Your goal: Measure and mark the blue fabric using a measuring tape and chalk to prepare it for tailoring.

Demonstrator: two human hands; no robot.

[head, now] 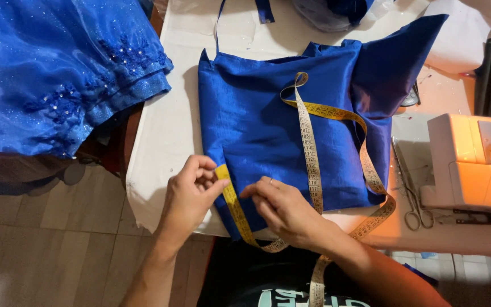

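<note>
A shiny blue fabric piece [257,119] lies flat on the white-covered table [163,131]. A yellow measuring tape [311,153] loops over it and hangs down past the table's front edge. My left hand [188,196] pinches the tape's end at the fabric's lower left edge. My right hand [282,207] presses the tape down on the fabric's lower part, fingers pointing left, a ring on one finger.
A white sewing machine [473,165] stands at the right, with scissors [410,199] lying beside it. A sparkly blue tulle dress [58,68] hangs at the left, over the wooden floor. More blue cloth and straps [336,11] lie at the table's far side.
</note>
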